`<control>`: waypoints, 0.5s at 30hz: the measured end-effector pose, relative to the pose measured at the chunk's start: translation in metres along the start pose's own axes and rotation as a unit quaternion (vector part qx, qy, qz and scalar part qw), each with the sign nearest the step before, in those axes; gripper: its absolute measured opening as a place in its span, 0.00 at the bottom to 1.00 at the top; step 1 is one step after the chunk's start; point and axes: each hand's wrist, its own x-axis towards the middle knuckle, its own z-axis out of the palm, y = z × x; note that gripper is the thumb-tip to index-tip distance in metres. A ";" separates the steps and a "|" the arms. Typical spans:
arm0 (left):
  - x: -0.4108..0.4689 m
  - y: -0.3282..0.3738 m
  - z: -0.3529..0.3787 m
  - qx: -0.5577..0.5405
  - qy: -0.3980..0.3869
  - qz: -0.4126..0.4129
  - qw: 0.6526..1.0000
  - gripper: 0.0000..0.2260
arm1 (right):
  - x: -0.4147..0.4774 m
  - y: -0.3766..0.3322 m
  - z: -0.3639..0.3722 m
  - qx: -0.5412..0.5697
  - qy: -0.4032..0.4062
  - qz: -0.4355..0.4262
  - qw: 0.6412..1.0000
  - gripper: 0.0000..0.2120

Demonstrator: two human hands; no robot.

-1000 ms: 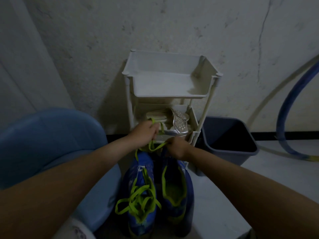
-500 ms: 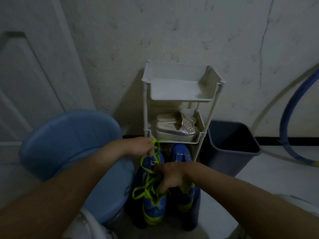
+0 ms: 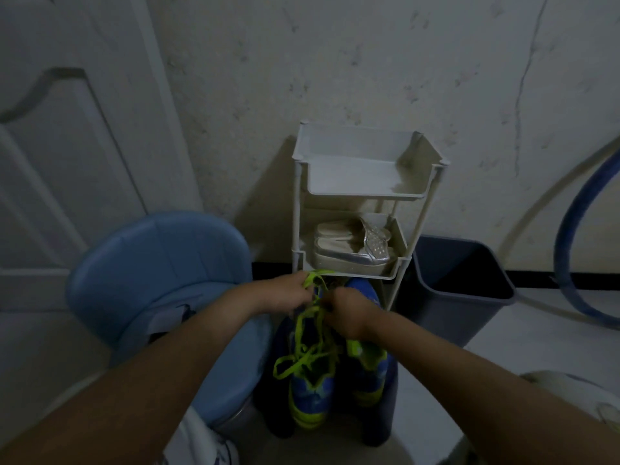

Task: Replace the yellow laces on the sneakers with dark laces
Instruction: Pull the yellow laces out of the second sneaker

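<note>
Two blue sneakers with yellow-green trim hang below my hands in front of a white rack: the left sneaker (image 3: 310,394) and the right sneaker (image 3: 367,377). Yellow laces (image 3: 303,347) run loose and tangled from the left sneaker up into both hands. My left hand (image 3: 285,293) grips a bunch of lace near the rack's lower shelf. My right hand (image 3: 349,313) pinches the laces just right of it, above the right sneaker. No dark laces are in view.
The white rack (image 3: 362,196) stands against the wall with silver shoes (image 3: 355,250) on its middle shelf. A blue plastic chair (image 3: 161,280) is at left, a dark bin (image 3: 459,290) at right, a blue hose (image 3: 577,236) far right, and a door (image 3: 67,146) at left.
The view swung left and pulled back, showing the door. The sneakers now sit lower below my hands. My right hand rose back beside my left hand on the laces.
</note>
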 end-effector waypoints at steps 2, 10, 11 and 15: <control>-0.001 0.010 0.000 -0.094 0.004 -0.017 0.995 0.16 | 0.003 0.005 -0.014 0.103 0.067 0.010 0.992 0.06; 0.011 0.043 0.008 -0.119 -0.010 0.029 0.992 0.06 | 0.010 0.026 -0.034 0.365 0.178 -0.013 0.914 0.09; 0.011 0.047 0.006 -0.093 -0.002 0.034 0.995 0.09 | 0.011 0.027 -0.036 0.414 0.171 -0.003 0.894 0.13; 0.013 0.060 -0.008 -0.079 -0.002 0.084 0.993 0.12 | 0.008 0.035 -0.039 0.596 0.053 0.004 0.801 0.33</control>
